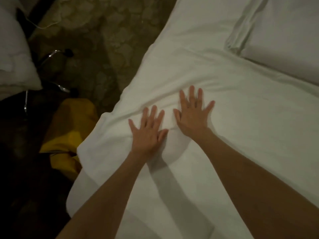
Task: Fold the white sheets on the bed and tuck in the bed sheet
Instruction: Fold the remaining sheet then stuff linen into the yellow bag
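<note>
Both hands, left [148, 133] and right [193, 116], press flat with spread fingers on the white sheet [241, 126] covering the bed, beside a dim patterned floor [103, 40].

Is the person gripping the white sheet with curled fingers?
No, both the left hand and the right hand lie flat on the white sheet with fingers straight and spread.
</note>
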The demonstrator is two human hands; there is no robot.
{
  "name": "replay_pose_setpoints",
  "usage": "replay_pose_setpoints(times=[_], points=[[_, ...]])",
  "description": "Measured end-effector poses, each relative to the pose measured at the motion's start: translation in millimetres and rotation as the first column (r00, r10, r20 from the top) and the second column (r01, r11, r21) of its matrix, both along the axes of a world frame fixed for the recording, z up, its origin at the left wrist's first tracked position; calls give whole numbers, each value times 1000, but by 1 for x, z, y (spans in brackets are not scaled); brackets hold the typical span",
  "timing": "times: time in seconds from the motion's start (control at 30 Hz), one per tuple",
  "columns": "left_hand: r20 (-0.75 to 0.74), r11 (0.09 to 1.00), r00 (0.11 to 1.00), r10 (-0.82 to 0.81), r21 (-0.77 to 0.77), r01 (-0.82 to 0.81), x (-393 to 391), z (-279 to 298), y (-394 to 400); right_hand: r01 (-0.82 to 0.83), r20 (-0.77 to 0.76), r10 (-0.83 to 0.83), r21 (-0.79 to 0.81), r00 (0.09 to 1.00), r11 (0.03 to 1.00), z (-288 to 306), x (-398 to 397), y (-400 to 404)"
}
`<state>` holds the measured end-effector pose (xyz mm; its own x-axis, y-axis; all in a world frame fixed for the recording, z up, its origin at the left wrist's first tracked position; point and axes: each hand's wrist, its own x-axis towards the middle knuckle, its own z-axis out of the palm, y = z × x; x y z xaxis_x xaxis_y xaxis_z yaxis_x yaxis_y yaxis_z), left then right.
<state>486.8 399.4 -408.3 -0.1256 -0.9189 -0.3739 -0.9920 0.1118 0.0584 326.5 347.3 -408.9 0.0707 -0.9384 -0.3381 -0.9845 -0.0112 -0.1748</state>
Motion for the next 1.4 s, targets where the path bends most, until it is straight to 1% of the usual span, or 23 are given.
replay_pose_setpoints(times=[0.1,0.13,0.2,0.23,0.3,0.37,0.43,0.5,0.53,0.57,0.6,0.63,0.67,0.7,0.77,0.87,0.9,0.93,1.03,1.17,1.23,1.33,1.4], points=[[-20,998,997,68,-12,-69,17,-5,-19,-159,37,158,23,987,987,12,20,7],[-52,995,994,98,-15,-99,17,-2,-27,-188,44,186,26,981,982,13,25,16],[-144,972,961,236,49,-231,28,2,-49,-204,50,202,37,978,978,15,31,36],[-149,942,932,330,110,-316,41,4,-62,-198,54,196,44,979,979,15,31,43],[-124,843,841,526,208,-496,68,15,-80,-199,50,196,47,979,979,15,29,52],[-155,716,708,689,299,-631,86,29,-89,-223,45,221,50,974,974,15,26,55],[-194,629,601,776,311,-712,98,30,-97,-237,42,235,47,971,970,15,23,54],[-190,560,530,827,373,-740,104,31,-103,-233,47,231,52,972,971,17,23,54],[-170,552,532,830,390,-737,106,30,-102,-229,43,227,53,973,972,17,24,54],[-155,583,572,805,380,-718,108,29,-102,-223,38,222,48,974,974,15,25,54],[-161,636,625,764,350,-688,107,28,-100,-219,31,218,43,975,975,14,26,55],[-198,692,666,719,290,-661,107,27,-99,-217,22,216,35,976,976,12,27,57],[-253,718,672,696,250,-649,108,26,-99,-212,11,212,22,977,977,10,29,58],[-304,729,665,683,224,-647,107,26,-99,-203,5,203,8,979,979,9,30,59],[-353,714,628,694,225,-663,106,28,-101,-186,4,186,3,983,983,7,34,60],[-354,606,496,793,373,-703,109,24,-106,-160,-10,160,1,987,987,5,39,58],[-352,587,473,808,412,-697,110,22,-106,-154,-13,154,8,988,988,4,41,57],[-353,576,457,816,438,-690,113,19,-106,-150,-14,150,12,989,989,3,44,55],[-413,595,438,798,432,-678,116,11,-108,-150,-8,151,31,989,988,0,53,44],[-482,601,424,767,305,-739,116,12,-116,-163,-27,164,40,986,986,-2,66,29],[-524,628,444,727,246,-739,122,18,-122,-162,-31,163,36,986,986,-3,68,27],[-634,645,475,610,50,-762,124,32,-132,-169,-13,170,39,985,985,-4,66,27],[-624,644,525,578,-45,-764,121,29,-137,-171,-11,172,50,985,984,-5,64,27]])
